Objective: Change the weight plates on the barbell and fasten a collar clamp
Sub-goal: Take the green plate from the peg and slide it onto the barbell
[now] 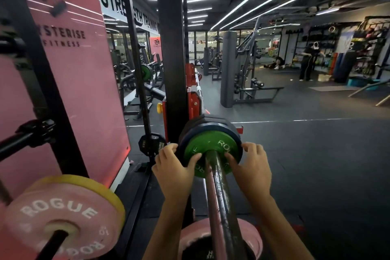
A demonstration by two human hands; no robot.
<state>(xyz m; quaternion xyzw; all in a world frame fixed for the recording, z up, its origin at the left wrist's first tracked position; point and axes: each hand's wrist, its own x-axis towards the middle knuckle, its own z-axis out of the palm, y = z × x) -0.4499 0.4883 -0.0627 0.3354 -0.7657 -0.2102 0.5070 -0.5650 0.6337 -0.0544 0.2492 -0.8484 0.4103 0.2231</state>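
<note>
A small green Rogue plate (213, 143) sits on the barbell sleeve (217, 188), pressed against a larger dark blue plate (202, 130) and a black plate behind it. My left hand (175, 167) grips the green plate's left rim, fingers curled over the edge and thumb on its face near the hub. My right hand (251, 167) grips the right rim the same way. The bar rests on the black rack upright (168, 48) with red hooks. No collar clamp shows on the sleeve.
Pink and yellow Rogue plates (61, 217) hang on a storage peg at lower left. Another pink plate (219, 238) sits low under my arms. A black plate (152, 143) hangs behind the upright. A pink wall panel stands left. A person stands far right among machines.
</note>
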